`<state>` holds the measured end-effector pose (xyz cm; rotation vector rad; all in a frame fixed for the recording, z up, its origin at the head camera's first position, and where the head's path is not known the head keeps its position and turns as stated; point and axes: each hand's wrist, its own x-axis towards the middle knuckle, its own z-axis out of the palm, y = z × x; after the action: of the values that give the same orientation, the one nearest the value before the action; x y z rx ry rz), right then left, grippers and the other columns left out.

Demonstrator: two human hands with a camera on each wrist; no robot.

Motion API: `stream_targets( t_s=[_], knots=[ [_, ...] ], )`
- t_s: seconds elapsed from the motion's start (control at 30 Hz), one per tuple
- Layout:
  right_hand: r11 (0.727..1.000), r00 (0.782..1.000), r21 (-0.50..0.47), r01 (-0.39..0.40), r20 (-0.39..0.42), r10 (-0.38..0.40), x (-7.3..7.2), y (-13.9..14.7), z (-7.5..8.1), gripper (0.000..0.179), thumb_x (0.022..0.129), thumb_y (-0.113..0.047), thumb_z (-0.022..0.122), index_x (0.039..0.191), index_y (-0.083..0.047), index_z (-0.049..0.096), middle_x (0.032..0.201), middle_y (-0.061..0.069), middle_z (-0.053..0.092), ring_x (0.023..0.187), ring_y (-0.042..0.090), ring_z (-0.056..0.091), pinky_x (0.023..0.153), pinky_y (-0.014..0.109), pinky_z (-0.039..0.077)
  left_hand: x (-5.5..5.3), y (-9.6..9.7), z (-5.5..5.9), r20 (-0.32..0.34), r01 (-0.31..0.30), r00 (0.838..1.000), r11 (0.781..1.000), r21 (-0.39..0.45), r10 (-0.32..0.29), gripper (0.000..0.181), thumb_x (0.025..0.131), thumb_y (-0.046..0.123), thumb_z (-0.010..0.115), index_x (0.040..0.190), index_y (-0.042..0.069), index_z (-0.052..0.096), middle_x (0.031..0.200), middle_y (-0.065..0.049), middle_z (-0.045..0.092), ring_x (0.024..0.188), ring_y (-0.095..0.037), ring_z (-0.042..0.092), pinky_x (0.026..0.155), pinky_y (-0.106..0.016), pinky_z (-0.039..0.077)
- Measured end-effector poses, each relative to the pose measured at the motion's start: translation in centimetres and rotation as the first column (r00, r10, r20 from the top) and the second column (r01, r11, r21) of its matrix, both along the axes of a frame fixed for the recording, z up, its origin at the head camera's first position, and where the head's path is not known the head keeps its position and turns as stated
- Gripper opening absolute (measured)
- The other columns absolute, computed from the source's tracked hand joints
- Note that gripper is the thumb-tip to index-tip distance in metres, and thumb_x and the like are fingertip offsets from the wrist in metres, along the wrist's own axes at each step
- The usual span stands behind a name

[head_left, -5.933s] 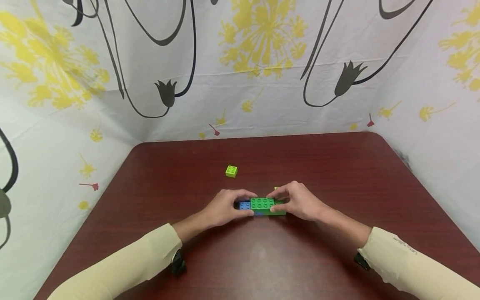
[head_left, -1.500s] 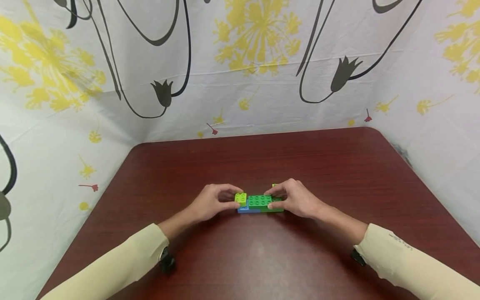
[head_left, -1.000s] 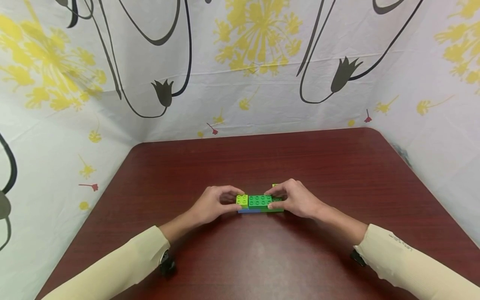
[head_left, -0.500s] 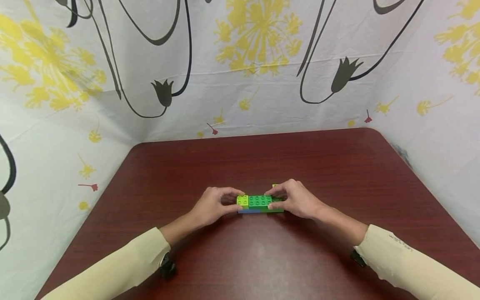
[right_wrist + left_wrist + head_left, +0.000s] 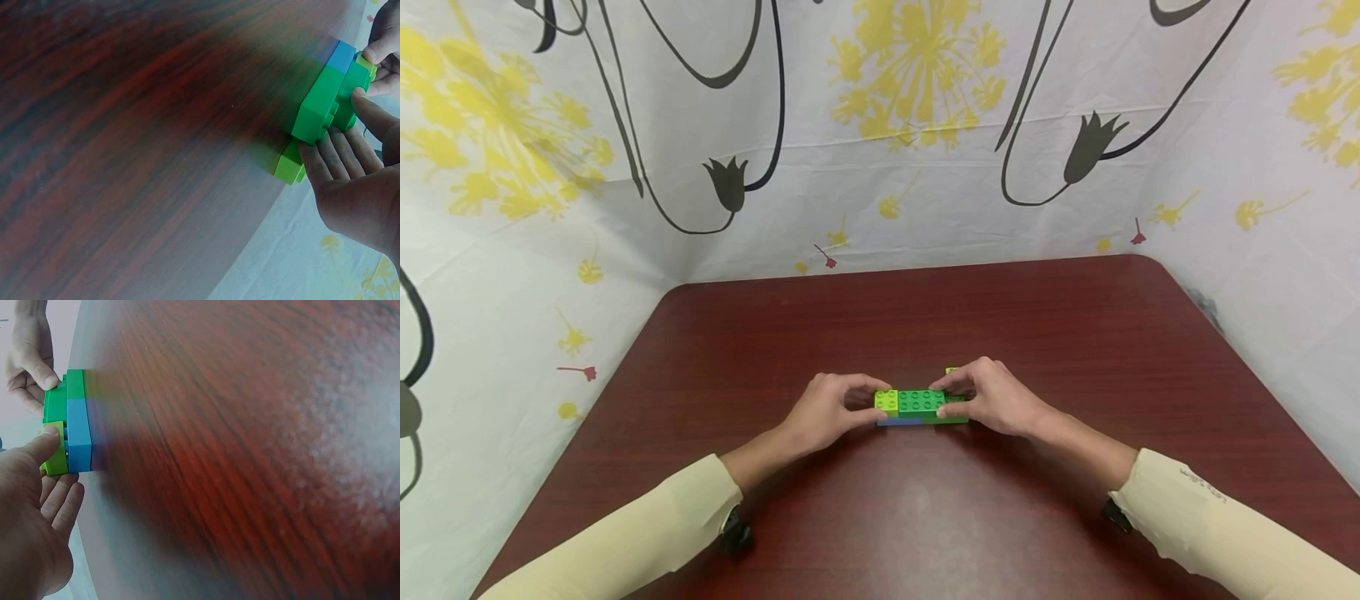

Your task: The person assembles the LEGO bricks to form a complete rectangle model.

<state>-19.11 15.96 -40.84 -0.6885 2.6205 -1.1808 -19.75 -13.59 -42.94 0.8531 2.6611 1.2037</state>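
My left hand [image 5: 831,410] pinches a lime toy building brick [image 5: 886,403] between thumb and fingers. This brick sits over the left end of a blue brick [image 5: 79,437]; the left wrist view shows blue studs in a thin gap beneath it. Right beside it is the upper green brick [image 5: 921,402], bridging the blue brick and a lower green brick [image 5: 319,103]. My right hand [image 5: 996,398] grips the upper green brick near its right end, thumb in front and fingers behind. The lower green brick's right end is partly covered by that hand in the head view.
A second lime brick [image 5: 289,165] lies on the table just behind the right hand, mostly hidden in the head view. The dark red wooden table [image 5: 880,517] runs back to a white patterned cloth [image 5: 925,200], which also hangs at both sides.
The lime brick that lay farther back on the table is now over the blue brick's left end, in my left hand. It has settled slightly lower and rightward. My right hand stays put.
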Motion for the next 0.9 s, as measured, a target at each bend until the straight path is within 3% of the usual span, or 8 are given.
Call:
stream_targets(
  t_s=[0.9],
  knots=[
    [1.000, 1.000, 0.001, -0.001, -0.007, 0.001, -0.01, -0.09, 0.18, 0.032, 0.087, -0.010, 0.089, 0.118, -0.007, 0.081, 0.113, 0.003, 0.079, 0.127, 0.033, 0.067, 0.093, 0.043, 0.061, 0.28, 0.29, 0.02, -0.045, 0.002, 0.999, 1.000, -0.020, -0.003, 0.037, 0.090, 0.019, 0.088, 0.125, 0.016, 0.077, 0.114, 0.001, 0.079, 0.099, -0.003, 0.075, 0.086, -0.025, 0.060]
  ],
)
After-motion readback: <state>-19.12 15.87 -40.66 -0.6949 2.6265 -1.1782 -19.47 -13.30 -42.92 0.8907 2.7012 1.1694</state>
